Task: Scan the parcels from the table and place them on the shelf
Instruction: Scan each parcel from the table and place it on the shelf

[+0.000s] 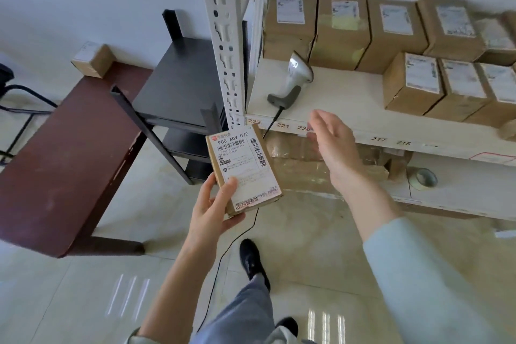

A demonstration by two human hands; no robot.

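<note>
My left hand [215,204] grips a small cardboard parcel [245,167] by its near end, its white shipping label facing up, held in the air in front of the shelf. My right hand [332,145] is open with relaxed fingers, empty, just below the front edge of the white shelf [349,109]. A grey handheld barcode scanner [296,78] lies on the shelf, up and left of my right hand, its black cable hanging over the edge. One more parcel [93,60] sits at the far end of the dark red table [61,153].
Several labelled cardboard parcels [343,31] stand in rows at the back and right of the shelf. A white slotted upright [226,45] marks its left corner. A black rack [178,86] stands between table and shelf. A tape roll [423,179] lies on the lower shelf.
</note>
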